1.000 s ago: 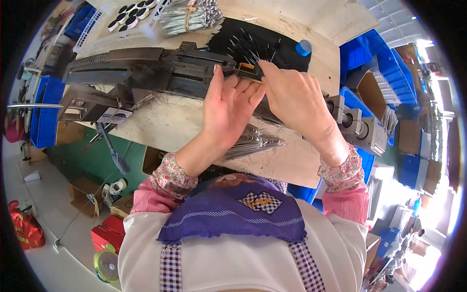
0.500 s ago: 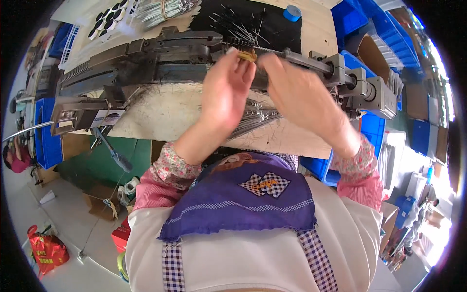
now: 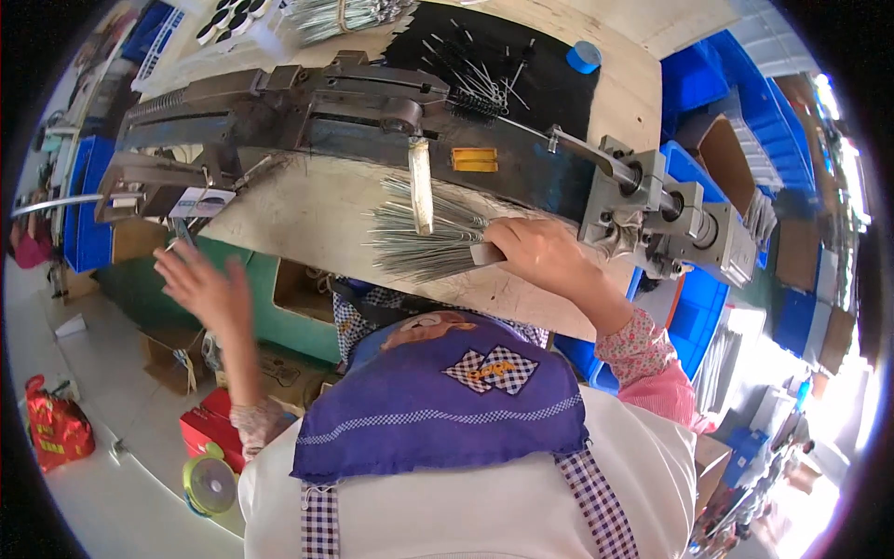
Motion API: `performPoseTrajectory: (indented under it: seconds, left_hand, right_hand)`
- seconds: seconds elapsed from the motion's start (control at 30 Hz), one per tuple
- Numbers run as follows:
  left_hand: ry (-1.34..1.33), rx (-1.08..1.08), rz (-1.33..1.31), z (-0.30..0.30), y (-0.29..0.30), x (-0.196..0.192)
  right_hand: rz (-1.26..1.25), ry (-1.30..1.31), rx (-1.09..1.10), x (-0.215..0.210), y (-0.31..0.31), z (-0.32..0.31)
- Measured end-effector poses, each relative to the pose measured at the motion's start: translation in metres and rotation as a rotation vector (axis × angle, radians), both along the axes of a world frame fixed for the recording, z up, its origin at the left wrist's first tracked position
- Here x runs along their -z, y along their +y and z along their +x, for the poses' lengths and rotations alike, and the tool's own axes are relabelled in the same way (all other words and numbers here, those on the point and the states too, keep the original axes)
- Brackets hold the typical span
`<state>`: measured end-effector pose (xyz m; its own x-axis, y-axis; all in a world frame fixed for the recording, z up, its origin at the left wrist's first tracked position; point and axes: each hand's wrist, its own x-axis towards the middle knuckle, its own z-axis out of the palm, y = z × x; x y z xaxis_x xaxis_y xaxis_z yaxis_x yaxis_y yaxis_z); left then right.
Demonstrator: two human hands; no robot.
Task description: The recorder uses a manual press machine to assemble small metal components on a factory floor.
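1. While the left hand point(image 3: 207, 291) hangs open and empty off the bench edge, the right hand point(image 3: 538, 253) grips the wire bundle point(image 3: 424, 238) on the bench point(image 3: 307, 224).
2. Wires look thin, light, springy; best held at the gathered end, judged.
3. Machine point(image 3: 372, 112) sits beyond.

A pale floor point(image 3: 102, 484) lies left — blue bins point(image 3: 717, 84) crowd the right, bright daylight beyond the wooden counter point(image 3: 307, 224).
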<state>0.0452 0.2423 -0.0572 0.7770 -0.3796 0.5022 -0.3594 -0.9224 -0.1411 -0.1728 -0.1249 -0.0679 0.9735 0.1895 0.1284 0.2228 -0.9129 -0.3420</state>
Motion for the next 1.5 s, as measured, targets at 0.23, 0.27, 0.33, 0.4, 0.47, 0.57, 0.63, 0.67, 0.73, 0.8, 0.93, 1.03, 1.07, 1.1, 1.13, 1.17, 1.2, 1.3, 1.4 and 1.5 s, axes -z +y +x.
performPoseTrajectory:
  seconds: [0.23, 0.27, 0.33, 0.4, 0.47, 0.57, 0.63, 0.67, 0.73, 0.8, 0.93, 1.03, 1.07, 1.1, 1.13, 1.17, 1.2, 1.3, 1.4, 1.5]
  left_hand:
    - [0.456, -0.564, -0.324, 0.039, 0.112, 0.008]
    - [0.411, -0.526, -0.369, 0.03, 0.095, 0.02]
    - [0.139, -0.219, -0.249, 0.006, 0.041, 0.018]
    - [0.205, 0.369, -0.353, -0.028, -0.045, -0.022]
    - [0.803, 0.86, -0.873, -0.079, -0.119, -0.073]
    - [1.048, 1.264, -0.635, -0.108, -0.178, -0.088]
    - [1.362, 1.252, -0.72, -0.106, -0.177, -0.076]
    - [1.691, 1.183, -0.786, -0.099, -0.174, -0.069]
    - [1.408, 0.862, -0.892, -0.078, -0.155, -0.06]
    - [1.312, 0.776, -0.985, -0.056, -0.154, -0.041]
    - [1.626, 0.628, -1.156, -0.095, -0.18, -0.03]
    - [2.15, 0.588, -1.505, -0.104, -0.194, -0.065]
    - [2.141, 0.677, -1.657, -0.096, -0.196, -0.084]
    - [2.122, 0.754, -1.818, -0.091, -0.192, -0.103]
    - [2.237, 0.574, -1.776, -0.072, -0.187, -0.117]
    - [2.133, 0.626, -1.766, -0.058, -0.173, -0.117]
    - [2.387, 0.708, -2.023, -0.033, -0.161, -0.113]
    - [2.13, 0.763, -2.445, -0.013, -0.114, -0.076]
    - [1.719, 0.888, -1.632, -0.028, -0.098, -0.074]
    - [1.444, 0.908, -0.575, -0.043, -0.156, -0.09]
  right_hand:
    - [0.485, -0.008, 0.282, -0.042, -0.013, -0.025]
    - [0.42, -0.08, 0.337, -0.049, -0.016, -0.032]
    - [0.565, -0.146, 0.565, -0.07, -0.016, -0.047]
    - [0.722, -0.194, 0.638, -0.089, -0.016, -0.051]
    - [0.735, -0.197, 0.617, -0.118, -0.014, -0.044]
    - [0.648, -0.148, 0.354, -0.148, 0.006, -0.01]
    - [0.575, -0.163, 0.254, -0.16, 0.011, -0.001]
    - [0.503, -0.215, 0.334, -0.158, 0.01, 0.006]
    - [0.406, -0.274, 0.519, -0.146, -0.004, 0.011]
    - [0.23, -0.273, 0.481, -0.127, -0.026, 0.024]
    - [-0.066, -0.209, 0.372, -0.108, -0.029, 0.047]
    - [-0.166, -0.136, 0.383, -0.106, -0.028, 0.057]
    - [-0.221, -0.175, 0.36, -0.106, -0.028, 0.059]
    - [-0.216, -0.163, 0.359, -0.106, -0.022, 0.054]
    - [-0.262, -0.15, 0.351, -0.106, -0.024, 0.056]
    - [-0.307, -0.14, 0.338, -0.106, -0.028, 0.06]
    - [-0.299, -0.152, 0.294, -0.11, -0.028, 0.058]
    - [-0.16, -0.105, 0.333, -0.118, -0.017, 0.047]
    - [-0.129, -0.238, 0.359, -0.112, -0.035, 0.072]
    - [-0.217, -0.015, 0.423, -0.099, -0.069, 0.132]
